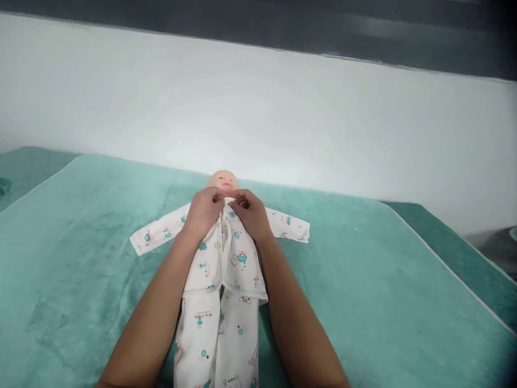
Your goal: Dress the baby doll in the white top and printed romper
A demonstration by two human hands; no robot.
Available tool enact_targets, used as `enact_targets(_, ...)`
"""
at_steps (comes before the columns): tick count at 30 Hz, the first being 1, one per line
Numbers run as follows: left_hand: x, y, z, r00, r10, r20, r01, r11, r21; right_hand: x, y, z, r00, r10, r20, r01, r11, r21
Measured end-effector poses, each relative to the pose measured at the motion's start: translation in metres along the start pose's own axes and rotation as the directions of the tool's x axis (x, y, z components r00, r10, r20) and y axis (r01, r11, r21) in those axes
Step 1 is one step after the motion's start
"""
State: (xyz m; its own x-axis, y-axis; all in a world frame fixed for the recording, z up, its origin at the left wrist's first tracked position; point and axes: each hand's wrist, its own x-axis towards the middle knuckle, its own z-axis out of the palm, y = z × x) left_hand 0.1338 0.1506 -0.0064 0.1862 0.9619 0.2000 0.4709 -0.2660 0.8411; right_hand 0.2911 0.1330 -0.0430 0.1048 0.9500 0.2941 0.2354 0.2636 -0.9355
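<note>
A baby doll [223, 178] lies on its back, dressed in a white printed jacket [244, 269] and matching trousers [238, 339]. Its sleeves are spread out to both sides. At the neckline my left hand [205, 210] pinches the left edge of the jacket's collar. Close beside it, my right hand [251, 213] pinches the right edge, fingertips almost meeting the left ones. Below the hands the jacket front parts slightly, and a pale button [218, 246] shows along the opening. My fingers hide the top fastening and the doll's neck.
A green plush blanket [363, 291] with a pale edge covers the surface under the doll. Darker green cloth [452, 237] shows at the right. Behind stands a white wall [258, 113] with a dark band [283, 27] above it.
</note>
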Motion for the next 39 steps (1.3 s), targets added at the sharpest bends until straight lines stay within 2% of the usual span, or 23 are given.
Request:
enact_targets(8, 0.000, 0.001, 0.002, 0.996, 0.086, -0.008, -0.084, 0.990, 0.117, 0.000, -0.003, 0.004, 0.999, 0.015, -0.040, -0.015, 1.000, -0.021)
enact_targets(19, 0.000, -0.004, -0.002, 0.990, 0.133, 0.054, -0.136, 0.990, 0.043, 0.001, -0.002, 0.006, 0.994, -0.023, -0.105, 0.013, 0.995, -0.099)
enact_targets(27, 0.000, -0.005, -0.003, 0.996, 0.027, 0.087, -0.021, 0.998, -0.068, 0.002, -0.001, 0.007, 0.994, -0.014, -0.104, 0.005, 0.996, -0.088)
enact_targets(31, -0.002, 0.003, 0.001, 0.999, -0.001, 0.048, 0.000, 1.000, 0.017, 0.001, 0.001, 0.008, 0.995, -0.007, -0.103, -0.002, 0.996, -0.085)
enact_targets(36, -0.004, 0.009, 0.005, 0.997, 0.077, 0.028, -0.081, 0.981, 0.177, 0.001, 0.003, 0.009, 0.996, -0.020, -0.082, 0.013, 0.997, -0.079)
enact_targets(39, -0.004, 0.008, 0.006, 0.997, 0.077, 0.019, -0.079, 0.977, 0.200, 0.001, 0.003, 0.009, 0.997, -0.022, -0.075, 0.016, 0.997, -0.077)
